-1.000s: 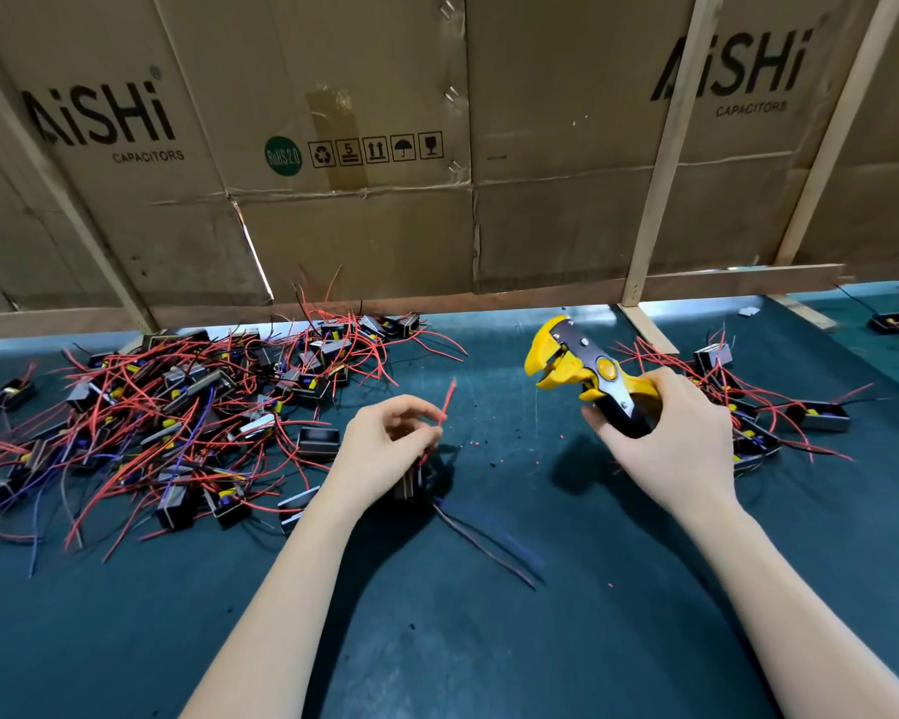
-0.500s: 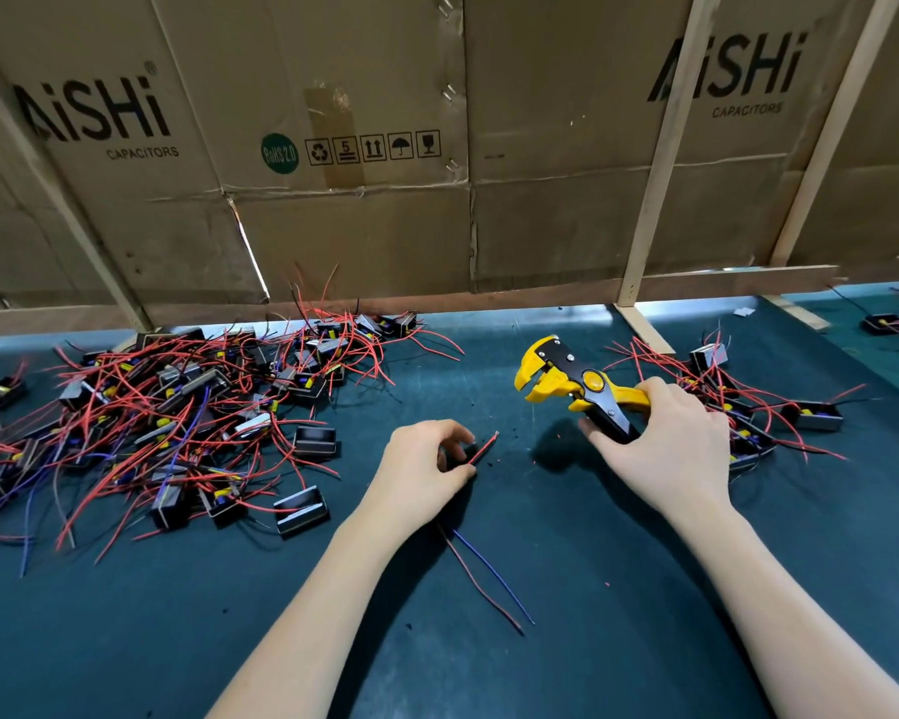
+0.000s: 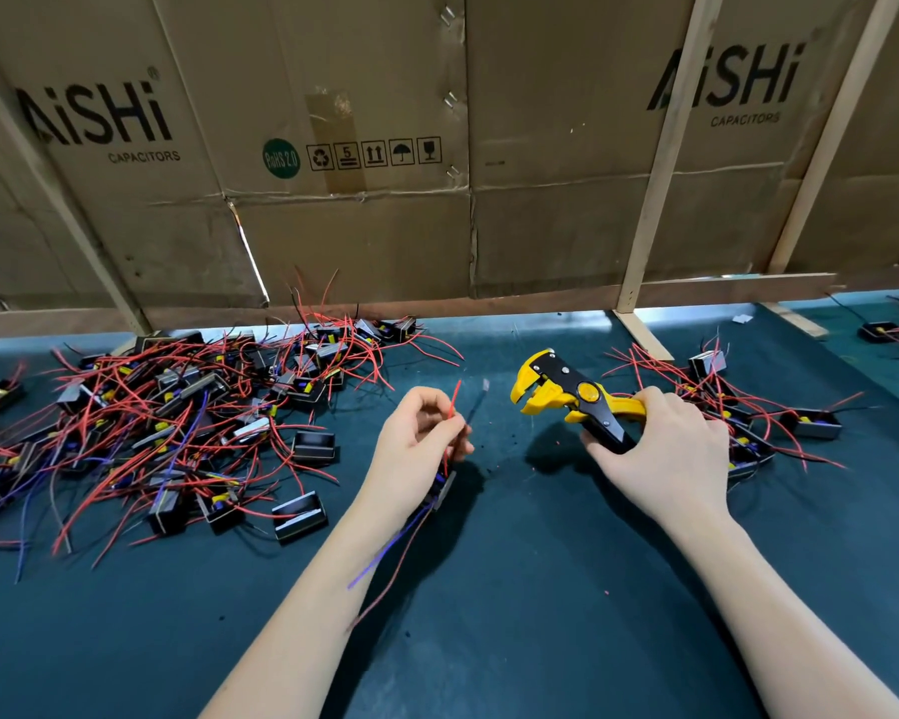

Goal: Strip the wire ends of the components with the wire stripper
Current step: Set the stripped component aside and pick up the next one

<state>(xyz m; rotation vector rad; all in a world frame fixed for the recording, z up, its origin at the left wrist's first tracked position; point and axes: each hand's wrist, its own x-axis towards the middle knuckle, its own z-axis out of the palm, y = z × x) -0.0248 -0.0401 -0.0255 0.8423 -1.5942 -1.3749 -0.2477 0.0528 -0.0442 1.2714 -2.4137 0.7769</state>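
Dark teal mat [image 3: 541, 614] covers the worktop; flattened cardboard boxes [image 3: 567, 147] printed "AiSHi CAPACITORS", braced by wooden battens [image 3: 660, 163], wall its far edge.

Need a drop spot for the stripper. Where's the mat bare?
Bare mat lies between the two forearms, and near the front left edge below the big component pile. Crowded: that pile, and the smaller pile behind the right hand.

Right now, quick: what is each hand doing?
Left hand: pinches a red wire of a component it holds.
Right hand: grips the wire stripper by its handles.
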